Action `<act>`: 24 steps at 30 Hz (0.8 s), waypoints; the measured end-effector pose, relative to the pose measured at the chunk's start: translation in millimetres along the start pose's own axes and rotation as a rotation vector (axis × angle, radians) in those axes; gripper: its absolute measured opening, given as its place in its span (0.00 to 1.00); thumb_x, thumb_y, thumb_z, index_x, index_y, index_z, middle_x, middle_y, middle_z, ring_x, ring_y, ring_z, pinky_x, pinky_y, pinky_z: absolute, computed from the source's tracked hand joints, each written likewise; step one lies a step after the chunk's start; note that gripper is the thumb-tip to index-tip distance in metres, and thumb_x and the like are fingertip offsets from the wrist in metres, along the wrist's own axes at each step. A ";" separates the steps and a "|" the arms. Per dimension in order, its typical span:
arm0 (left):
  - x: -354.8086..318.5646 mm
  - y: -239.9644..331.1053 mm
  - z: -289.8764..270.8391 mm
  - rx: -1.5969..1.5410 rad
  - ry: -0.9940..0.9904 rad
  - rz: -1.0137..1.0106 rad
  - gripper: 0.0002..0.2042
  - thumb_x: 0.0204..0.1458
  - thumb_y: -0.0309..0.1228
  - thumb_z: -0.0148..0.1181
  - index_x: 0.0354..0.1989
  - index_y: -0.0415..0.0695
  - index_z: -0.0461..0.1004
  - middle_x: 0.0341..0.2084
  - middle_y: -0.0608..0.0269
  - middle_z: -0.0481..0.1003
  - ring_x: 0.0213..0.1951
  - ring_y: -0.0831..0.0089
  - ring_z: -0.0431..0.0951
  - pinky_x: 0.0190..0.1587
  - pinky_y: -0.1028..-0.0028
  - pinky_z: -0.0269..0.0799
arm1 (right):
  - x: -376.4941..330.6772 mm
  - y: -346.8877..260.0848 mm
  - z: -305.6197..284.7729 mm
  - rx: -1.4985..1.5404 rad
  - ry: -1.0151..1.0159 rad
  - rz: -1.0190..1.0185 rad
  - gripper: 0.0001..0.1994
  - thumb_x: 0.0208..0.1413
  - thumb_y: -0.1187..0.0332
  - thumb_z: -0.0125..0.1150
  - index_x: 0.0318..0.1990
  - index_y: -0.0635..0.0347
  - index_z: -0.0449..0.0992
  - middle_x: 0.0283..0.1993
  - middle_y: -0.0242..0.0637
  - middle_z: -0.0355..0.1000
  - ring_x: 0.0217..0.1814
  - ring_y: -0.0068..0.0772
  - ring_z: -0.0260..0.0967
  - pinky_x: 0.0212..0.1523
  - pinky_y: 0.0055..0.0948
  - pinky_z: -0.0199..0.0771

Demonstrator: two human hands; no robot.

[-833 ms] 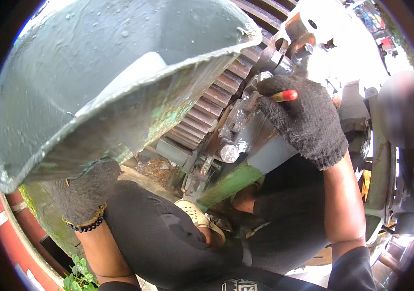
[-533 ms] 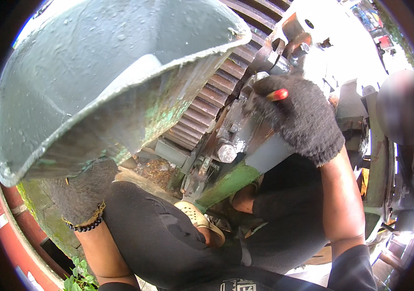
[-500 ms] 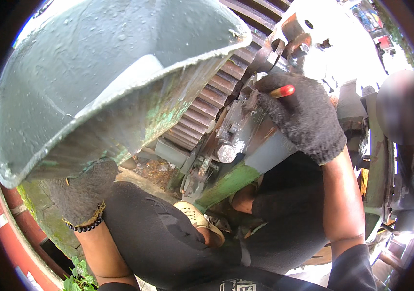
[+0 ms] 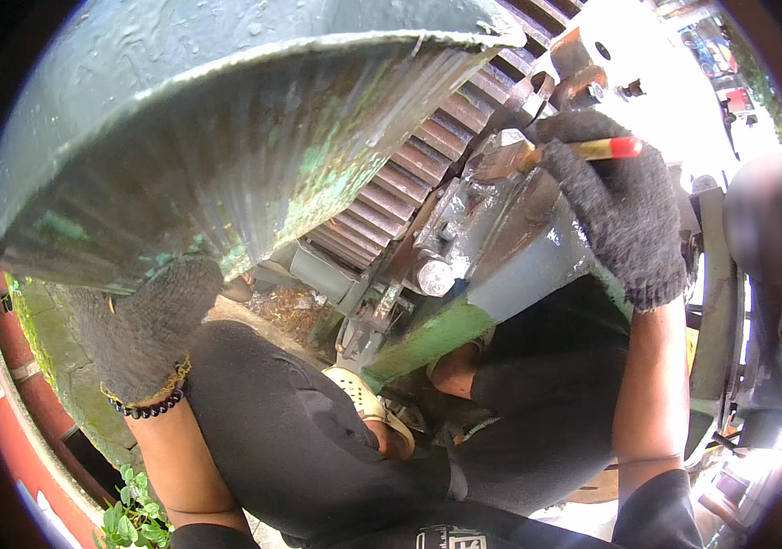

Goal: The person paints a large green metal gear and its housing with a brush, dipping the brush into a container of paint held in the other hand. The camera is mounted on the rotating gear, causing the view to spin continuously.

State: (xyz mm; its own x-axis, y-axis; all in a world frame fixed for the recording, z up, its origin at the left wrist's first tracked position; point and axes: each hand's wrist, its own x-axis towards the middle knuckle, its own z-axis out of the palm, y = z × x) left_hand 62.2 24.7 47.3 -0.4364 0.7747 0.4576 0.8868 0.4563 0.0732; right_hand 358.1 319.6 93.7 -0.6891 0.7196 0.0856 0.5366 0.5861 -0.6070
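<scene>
My left hand (image 4: pixel 148 320), in a dark grey knit glove, grips the underside of a large open paint container (image 4: pixel 253 156); its fingers are partly hidden there. Grey paint coats the container's inside, and its outer wall is streaked brown and green. In my right hand (image 4: pixel 624 215), gloved alike, is a paintbrush (image 4: pixel 606 148) with a yellowish, red-ended handle. Its bristles point left, at a metal machine part (image 4: pixel 519 229) with wet grey paint on it. A round bolt head (image 4: pixel 435 277) sticks out lower on that part.
Ribbed metal bars (image 4: pixel 418 160) run behind the machine part. Below it a green-faced beam (image 4: pixel 432 343) slopes between my legs, near my cream clog (image 4: pixel 354 393). A mossy ledge (image 4: pixel 70 366) and leafy plant (image 4: pixel 134 512) lie at left. A blurred dark round shape (image 4: pixel 771 220) is at right.
The container has risen and tilted, showing more outer wall and less inside. My right hand has moved right and slightly down, and the brush has turned so its bristles and handle show sideways.
</scene>
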 end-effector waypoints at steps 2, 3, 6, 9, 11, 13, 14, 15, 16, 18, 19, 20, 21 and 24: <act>1.2 -4.3 2.4 0.036 0.027 0.063 0.29 0.43 0.45 0.81 0.55 0.48 0.83 0.52 0.53 0.82 0.54 0.50 0.81 0.58 0.51 0.74 | -0.8 23.4 -1.8 -0.312 0.053 -0.213 0.14 0.67 0.64 0.69 0.55 0.60 0.84 0.47 0.37 0.85 0.45 0.31 0.82 0.51 0.34 0.82; 2.4 -7.2 3.1 0.056 0.041 0.095 0.29 0.42 0.45 0.81 0.54 0.48 0.83 0.51 0.53 0.82 0.54 0.49 0.81 0.57 0.51 0.74 | -2.4 33.2 -3.0 -0.466 0.081 -0.320 0.14 0.67 0.64 0.69 0.55 0.60 0.84 0.47 0.38 0.85 0.45 0.31 0.82 0.51 0.34 0.82; 5.9 -23.0 1.7 0.145 -0.020 0.124 0.28 0.41 0.44 0.82 0.52 0.48 0.84 0.50 0.53 0.82 0.53 0.48 0.81 0.55 0.50 0.75 | -2.6 27.7 1.3 -0.328 -0.019 -0.289 0.14 0.67 0.63 0.69 0.56 0.59 0.84 0.46 0.37 0.85 0.45 0.32 0.83 0.50 0.33 0.82; 8.3 -25.5 0.1 0.166 -0.050 0.121 0.27 0.41 0.44 0.83 0.50 0.49 0.85 0.49 0.53 0.83 0.51 0.48 0.81 0.54 0.51 0.75 | 1.0 24.4 7.9 -0.348 -0.085 -0.234 0.15 0.66 0.61 0.69 0.55 0.57 0.84 0.46 0.39 0.86 0.46 0.36 0.84 0.49 0.35 0.82; 7.2 -24.4 -2.3 0.161 -0.046 0.112 0.25 0.41 0.43 0.83 0.49 0.49 0.86 0.47 0.54 0.83 0.50 0.49 0.81 0.54 0.51 0.75 | 7.4 6.5 17.0 -0.256 -0.103 -0.142 0.16 0.65 0.60 0.69 0.55 0.57 0.84 0.44 0.42 0.86 0.46 0.40 0.85 0.49 0.37 0.82; 6.6 -20.6 -4.2 0.154 -0.042 0.105 0.23 0.41 0.42 0.83 0.47 0.49 0.87 0.45 0.55 0.84 0.49 0.50 0.82 0.53 0.52 0.75 | 12.1 -1.6 23.1 -0.238 -0.100 -0.103 0.16 0.64 0.58 0.69 0.54 0.57 0.84 0.43 0.45 0.85 0.46 0.44 0.85 0.49 0.40 0.82; 6.4 -17.3 -4.3 0.148 -0.039 0.102 0.22 0.41 0.41 0.83 0.46 0.49 0.87 0.44 0.56 0.84 0.48 0.50 0.82 0.53 0.52 0.75 | 16.0 -1.3 25.4 -0.267 -0.086 -0.110 0.17 0.64 0.58 0.69 0.54 0.57 0.84 0.43 0.46 0.85 0.46 0.46 0.85 0.49 0.41 0.82; 6.2 -12.8 -4.2 0.142 -0.037 0.099 0.21 0.41 0.40 0.83 0.45 0.49 0.88 0.44 0.56 0.84 0.48 0.51 0.82 0.53 0.53 0.75 | 18.9 -1.2 27.0 -0.296 -0.073 -0.117 0.17 0.64 0.57 0.69 0.54 0.57 0.84 0.43 0.47 0.85 0.47 0.48 0.85 0.49 0.42 0.82; 6.2 -6.9 -4.9 0.138 -0.034 0.095 0.21 0.41 0.40 0.84 0.44 0.49 0.88 0.43 0.57 0.85 0.47 0.51 0.82 0.53 0.53 0.75 | 20.6 -2.7 26.9 -0.278 -0.063 -0.095 0.17 0.64 0.57 0.69 0.52 0.58 0.84 0.42 0.47 0.85 0.46 0.49 0.85 0.49 0.43 0.82; 8.1 -6.7 -5.8 0.120 -0.037 0.090 0.21 0.41 0.40 0.83 0.45 0.49 0.88 0.43 0.57 0.85 0.47 0.51 0.82 0.53 0.53 0.75 | 23.6 -5.7 25.9 -0.241 -0.041 -0.051 0.16 0.64 0.56 0.69 0.50 0.58 0.84 0.41 0.47 0.85 0.45 0.51 0.84 0.48 0.44 0.82; 8.3 -4.7 -6.4 0.101 -0.037 0.091 0.22 0.41 0.40 0.83 0.45 0.49 0.87 0.44 0.56 0.84 0.48 0.51 0.82 0.53 0.53 0.75 | 25.7 -2.7 28.3 -0.303 -0.071 -0.078 0.15 0.64 0.56 0.69 0.48 0.58 0.84 0.41 0.48 0.84 0.45 0.52 0.84 0.48 0.45 0.81; 8.8 -0.7 -6.4 0.081 -0.037 0.091 0.22 0.41 0.41 0.83 0.46 0.49 0.86 0.44 0.56 0.84 0.48 0.51 0.82 0.53 0.53 0.75 | 28.0 2.9 32.9 -0.367 -0.101 -0.105 0.15 0.64 0.56 0.69 0.46 0.59 0.84 0.41 0.48 0.83 0.45 0.52 0.83 0.47 0.46 0.80; 9.2 5.5 -6.2 0.061 -0.037 0.092 0.23 0.41 0.41 0.83 0.47 0.49 0.86 0.45 0.56 0.84 0.48 0.51 0.82 0.54 0.53 0.75 | 28.9 5.8 35.3 -0.430 -0.131 -0.132 0.15 0.63 0.56 0.69 0.44 0.59 0.84 0.41 0.49 0.83 0.44 0.53 0.82 0.47 0.47 0.80; 13.1 4.7 -7.1 0.029 -0.041 0.085 0.25 0.41 0.42 0.83 0.48 0.49 0.84 0.46 0.56 0.83 0.49 0.51 0.82 0.55 0.53 0.75 | 22.7 -6.8 44.8 -0.440 -0.230 -0.258 0.13 0.63 0.57 0.69 0.42 0.59 0.83 0.40 0.49 0.80 0.44 0.55 0.80 0.46 0.49 0.78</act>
State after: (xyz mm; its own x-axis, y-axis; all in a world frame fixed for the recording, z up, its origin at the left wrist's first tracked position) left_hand 61.7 33.9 59.9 -0.3659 0.8285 0.4239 0.9164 0.4001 0.0092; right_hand 317.0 315.2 64.4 -0.8872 0.4611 -0.0162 0.4549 0.8683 -0.1980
